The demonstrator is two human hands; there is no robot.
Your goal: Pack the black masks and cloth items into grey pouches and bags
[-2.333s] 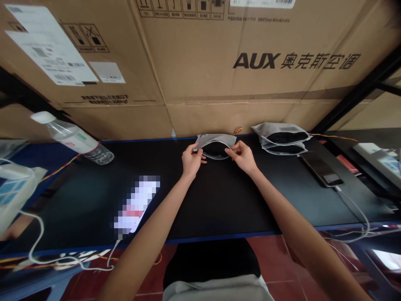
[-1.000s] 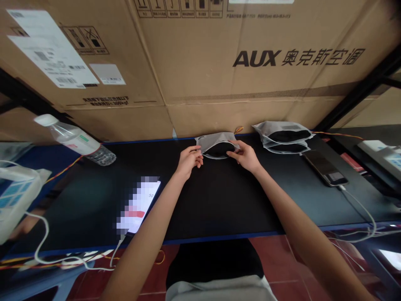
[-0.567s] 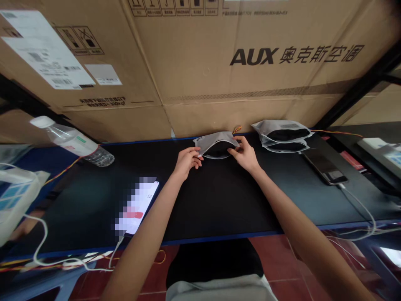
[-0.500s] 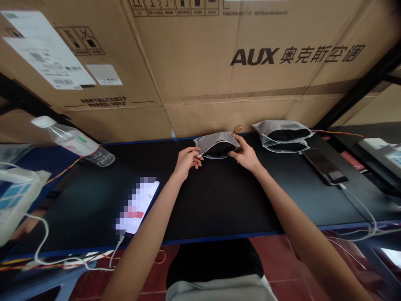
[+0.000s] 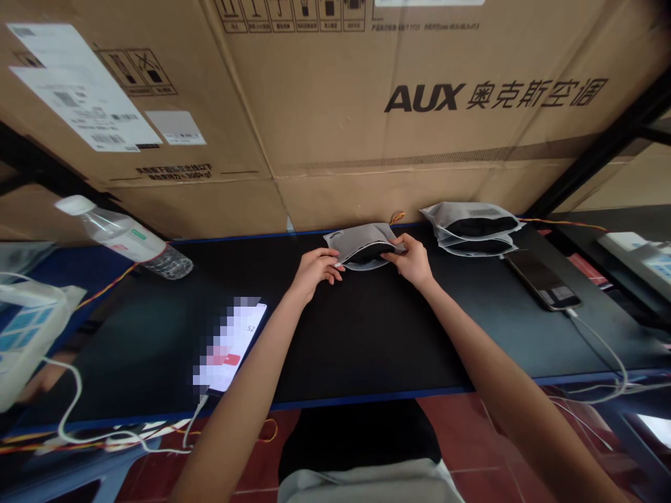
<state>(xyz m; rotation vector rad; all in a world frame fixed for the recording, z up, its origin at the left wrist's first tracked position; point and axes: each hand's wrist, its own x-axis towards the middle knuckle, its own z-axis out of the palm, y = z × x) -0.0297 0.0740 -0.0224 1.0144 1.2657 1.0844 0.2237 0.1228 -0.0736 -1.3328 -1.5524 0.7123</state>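
Observation:
A frosted zip bag [image 5: 361, 237] with something black inside lies near the back of the black tabletop, its mouth facing me. My left hand [image 5: 315, 271] pinches the left corner of the bag's mouth between thumb and fingers. At the right corner, my right hand [image 5: 412, 260] is closed on the bag's edge. The mouth is narrow, and the black content shows as a thin strip. To the right, two similar frosted bags [image 5: 472, 213] with black contents lie stacked, apart from my hands.
A large cardboard box [image 5: 335, 140] stands behind the table [image 5: 361, 335]. On the left are a tilted water bottle [image 5: 131, 241] and a lit phone [image 5: 235, 342] on a cable. A dark phone [image 5: 542, 279] with a white cable [image 5: 602, 339] lies right.
My right fingers have come down from the bag's top edge to its right mouth corner. The mouth has narrowed, and the bag has shifted slightly toward me.

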